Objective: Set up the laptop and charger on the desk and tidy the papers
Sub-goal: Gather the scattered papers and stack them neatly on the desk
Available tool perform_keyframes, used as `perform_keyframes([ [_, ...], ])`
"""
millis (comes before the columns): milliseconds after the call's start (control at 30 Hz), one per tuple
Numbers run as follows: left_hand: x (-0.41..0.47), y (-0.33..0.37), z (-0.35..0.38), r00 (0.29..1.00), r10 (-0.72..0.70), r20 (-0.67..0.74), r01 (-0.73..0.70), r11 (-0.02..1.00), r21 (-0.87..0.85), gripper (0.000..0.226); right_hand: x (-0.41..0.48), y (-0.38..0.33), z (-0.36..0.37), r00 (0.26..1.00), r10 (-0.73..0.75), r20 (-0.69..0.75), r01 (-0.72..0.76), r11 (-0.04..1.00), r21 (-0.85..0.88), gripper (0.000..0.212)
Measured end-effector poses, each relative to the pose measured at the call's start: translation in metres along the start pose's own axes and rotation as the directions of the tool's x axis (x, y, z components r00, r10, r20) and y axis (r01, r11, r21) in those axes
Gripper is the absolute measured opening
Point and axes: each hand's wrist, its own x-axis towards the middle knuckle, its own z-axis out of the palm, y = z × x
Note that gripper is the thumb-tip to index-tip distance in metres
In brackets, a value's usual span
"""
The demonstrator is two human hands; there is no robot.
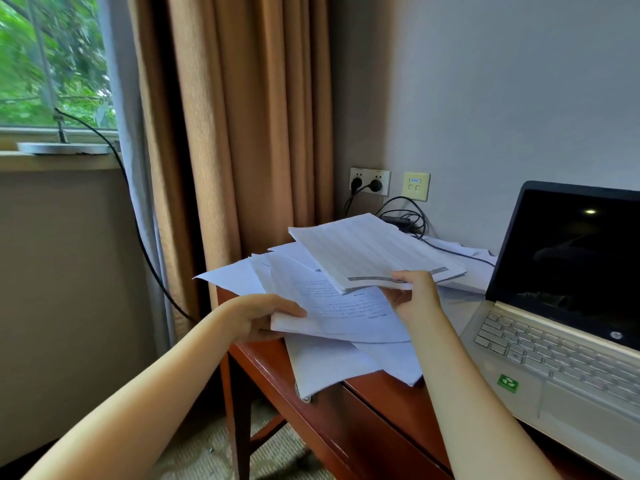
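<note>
My right hand (414, 292) grips the near edge of a thick stack of white papers (374, 252), held above the desk. My left hand (261, 317) holds the left edge of a lower sheaf of printed papers (332, 306), thumb on top. More loose sheets (325, 365) lie under them and hang over the front edge of the red-brown desk (388, 407). An open silver laptop (561, 341) with a dark screen stands on the right. The black charger brick (401, 220) lies with its coiled cable at the back, below the wall socket (370, 181).
Two black plugs sit in the wall socket. A brown curtain (249, 133) hangs left of the desk. A black cable (138, 216) runs down from the windowsill. More white paper (464, 258) lies behind the laptop, crossed by a thin cable. Carpet floor shows below the desk.
</note>
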Motion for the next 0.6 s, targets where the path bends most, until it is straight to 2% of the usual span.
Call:
perform_keyframes([
  [100, -0.003, 0.001, -0.003, 0.999, -0.029, 0.037, 0.031, 0.999, -0.033, 0.032, 0.001, 0.000, 0.000, 1.000, 0.015, -0.010, -0.016, 0.998, -0.066, 0.017],
  [200, 0.007, 0.001, -0.007, 0.995, 0.004, -0.097, -0.016, 0.991, -0.130, 0.050, 0.000, 0.000, 0.001, 0.999, 0.039, -0.002, -0.039, 0.986, -0.160, 0.023],
  [267, 0.014, 0.000, -0.008, 0.985, 0.037, -0.170, -0.056, 0.993, -0.106, 0.054, -0.002, 0.001, 0.002, 0.999, 0.050, 0.007, -0.047, 0.968, -0.245, 0.026],
  [433, 0.023, -0.005, -0.007, 0.975, 0.067, -0.211, -0.064, 0.998, 0.022, 0.044, -0.002, 0.003, 0.000, 0.991, 0.120, 0.058, -0.073, 0.853, -0.517, 0.016],
  [500, 0.019, -0.005, -0.009, 0.975, 0.054, -0.214, -0.047, 0.998, 0.036, 0.042, 0.010, 0.002, -0.005, 0.999, 0.048, -0.013, -0.046, 0.795, -0.604, 0.018],
  [567, 0.016, -0.004, -0.014, 0.976, 0.059, -0.210, -0.049, 0.997, 0.052, 0.043, 0.020, -0.001, -0.017, 0.989, -0.097, -0.108, 0.002, 0.753, -0.658, 0.025],
  [600, 0.013, -0.004, -0.015, 0.973, 0.061, -0.223, -0.045, 0.996, 0.072, 0.046, 0.024, -0.003, -0.022, 0.981, -0.142, -0.134, 0.014, 0.737, -0.675, 0.018],
])
